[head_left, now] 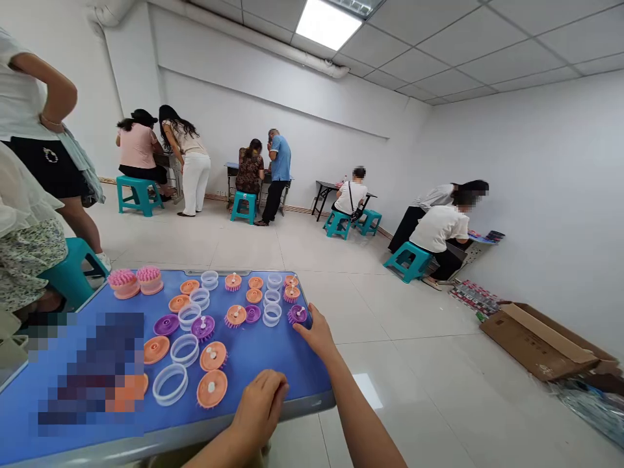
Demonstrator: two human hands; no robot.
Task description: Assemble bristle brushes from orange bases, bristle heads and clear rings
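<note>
My right hand (pixel 316 333) is at the table's right edge, thumb and fingers around a purple bristled brush head (pixel 297 315) with a small white piece on top. My left hand (pixel 260 400) is curled closed by the near edge, with nothing showing in it. Left of it lie an orange bristled brush head (pixel 212 389) and a clear plastic ring (pixel 170 385). Further rows hold more clear rings (pixel 272 314), plain orange discs (pixel 156 350), a purple disc (pixel 166 324) and orange bristled heads (pixel 235 315). Two pink-bristled brushes (pixel 123 284) stand bristles-up at the far left.
The blue tabletop (pixel 273 351) has a grey rim; its left part is blurred by pixelation. Someone sits close on the left on a teal stool (pixel 73 273). Other people work at desks along the walls. A cardboard box (pixel 536 341) lies on the floor at right.
</note>
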